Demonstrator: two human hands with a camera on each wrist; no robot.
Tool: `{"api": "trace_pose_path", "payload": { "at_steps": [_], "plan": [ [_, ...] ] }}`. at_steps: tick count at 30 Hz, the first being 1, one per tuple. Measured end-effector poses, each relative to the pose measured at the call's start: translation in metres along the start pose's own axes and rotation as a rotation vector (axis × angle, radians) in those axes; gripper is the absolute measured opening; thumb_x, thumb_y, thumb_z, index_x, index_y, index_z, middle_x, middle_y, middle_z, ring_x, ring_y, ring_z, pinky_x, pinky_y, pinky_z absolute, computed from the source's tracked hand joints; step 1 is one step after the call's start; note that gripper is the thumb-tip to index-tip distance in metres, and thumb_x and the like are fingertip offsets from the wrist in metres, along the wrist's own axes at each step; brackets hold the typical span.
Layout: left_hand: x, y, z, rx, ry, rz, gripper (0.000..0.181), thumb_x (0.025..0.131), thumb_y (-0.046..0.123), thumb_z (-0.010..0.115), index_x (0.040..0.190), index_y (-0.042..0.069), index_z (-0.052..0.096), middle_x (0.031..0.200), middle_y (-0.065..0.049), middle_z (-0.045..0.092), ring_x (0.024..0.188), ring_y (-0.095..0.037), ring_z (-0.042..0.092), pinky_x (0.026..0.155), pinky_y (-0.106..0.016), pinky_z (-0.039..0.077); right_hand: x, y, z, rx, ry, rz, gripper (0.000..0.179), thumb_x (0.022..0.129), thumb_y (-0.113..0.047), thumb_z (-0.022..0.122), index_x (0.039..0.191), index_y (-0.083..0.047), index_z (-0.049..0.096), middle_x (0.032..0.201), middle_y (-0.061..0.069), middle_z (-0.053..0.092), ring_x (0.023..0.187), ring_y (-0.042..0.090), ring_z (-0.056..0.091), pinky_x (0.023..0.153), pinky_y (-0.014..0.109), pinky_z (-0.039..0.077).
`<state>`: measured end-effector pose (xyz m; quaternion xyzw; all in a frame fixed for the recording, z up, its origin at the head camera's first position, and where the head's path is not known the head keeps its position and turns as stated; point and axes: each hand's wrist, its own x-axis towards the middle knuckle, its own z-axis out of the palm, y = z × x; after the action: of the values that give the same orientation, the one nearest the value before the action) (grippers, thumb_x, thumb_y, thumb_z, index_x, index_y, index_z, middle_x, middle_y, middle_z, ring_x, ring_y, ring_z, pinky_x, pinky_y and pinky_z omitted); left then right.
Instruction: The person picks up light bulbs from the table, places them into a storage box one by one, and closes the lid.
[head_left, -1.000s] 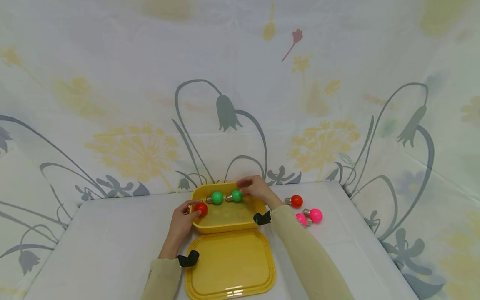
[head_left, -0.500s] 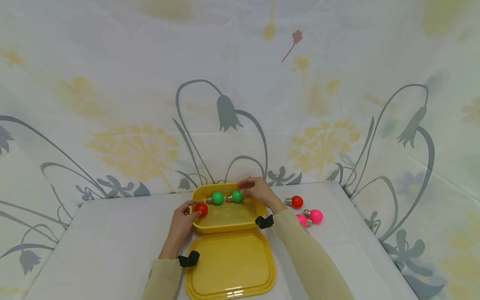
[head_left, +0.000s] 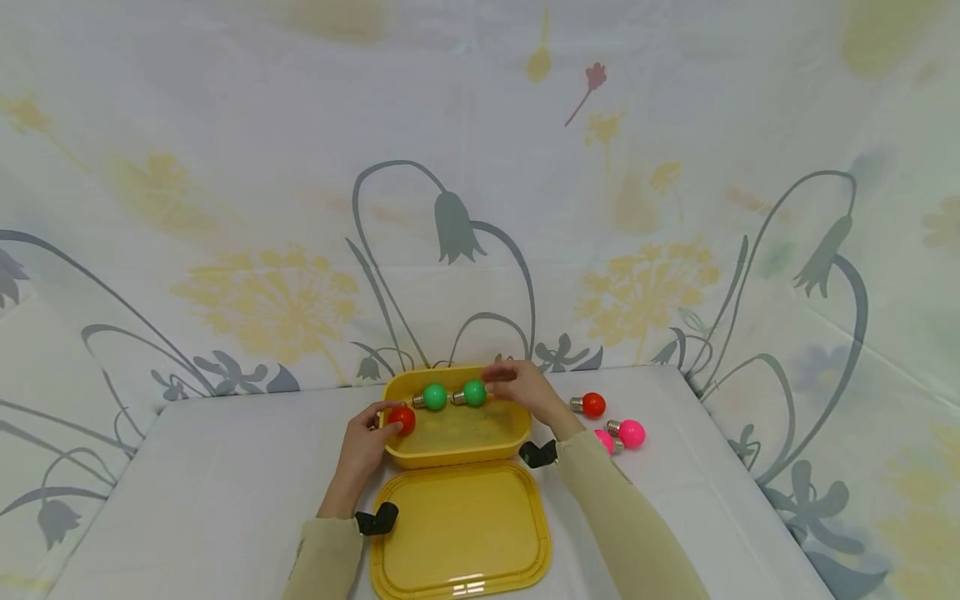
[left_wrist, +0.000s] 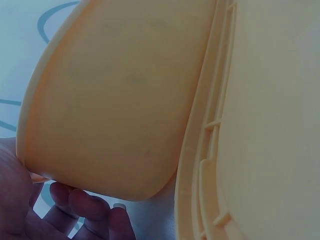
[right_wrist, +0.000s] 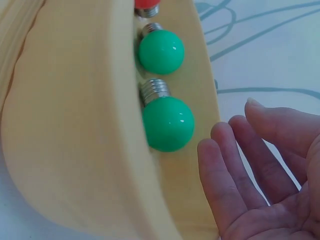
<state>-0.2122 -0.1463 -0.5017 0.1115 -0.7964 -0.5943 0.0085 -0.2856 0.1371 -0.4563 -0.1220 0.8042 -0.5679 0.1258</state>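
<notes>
A yellow plastic box (head_left: pixel 457 457) stands against the back wall with two green light bulbs (head_left: pixel 435 397) lying in a row along its far side. At the box's left end my left hand (head_left: pixel 362 446) pinches a red light bulb (head_left: pixel 402 420) between thumb and forefinger; its other fingers curl outside the end wall in the left wrist view, where the bulb is hidden. My right hand (head_left: pixel 527 392) hovers at the far right of the box with fingers spread and nothing in them. The nearer green bulb (right_wrist: pixel 168 124) is a small gap from its fingertips in the right wrist view.
A matching yellow lid (head_left: pixel 461 525) lies flat in front of the box. Right of the box, another red bulb (head_left: pixel 593 405) and two pink bulbs (head_left: pixel 632 433) rest on the white tablecloth. A patterned cloth wall (head_left: pixel 480 208) rises behind.
My right hand has drawn away from the right-hand green bulb, a little to the right and nearer, leaving it in the box. The left hand and red bulb have stayed put.
</notes>
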Motion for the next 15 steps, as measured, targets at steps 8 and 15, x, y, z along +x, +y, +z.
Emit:
{"api": "trace_pose_path", "payload": {
  "at_steps": [8, 15],
  "plan": [
    [0.000, 0.000, -0.001, 0.007, -0.002, 0.000, 0.032, 0.093, 0.009, 0.066, 0.125, 0.010, 0.068, 0.091, -0.009, 0.043, 0.091, -0.025, 0.041, 0.066, -0.028, 0.035, -0.010, 0.002, -0.004, 0.077, -0.014, -0.014, 0.027, 0.095, -0.003, 0.063, 0.121, 0.003, 0.067, 0.121, 0.020, 0.065, 0.112, 0.035, 0.062, 0.090, 0.038, 0.053],
    [0.000, 0.000, 0.000, 0.011, 0.003, 0.007, 0.032, 0.092, 0.009, 0.066, 0.124, 0.010, 0.068, 0.091, -0.009, 0.042, 0.090, -0.025, 0.041, 0.067, -0.029, 0.034, -0.018, 0.009, -0.008, 0.100, -0.009, -0.026, 0.029, 0.094, -0.006, 0.066, 0.122, 0.004, 0.066, 0.126, 0.023, 0.063, 0.113, 0.040, 0.061, 0.090, 0.036, 0.053]
  ]
}}
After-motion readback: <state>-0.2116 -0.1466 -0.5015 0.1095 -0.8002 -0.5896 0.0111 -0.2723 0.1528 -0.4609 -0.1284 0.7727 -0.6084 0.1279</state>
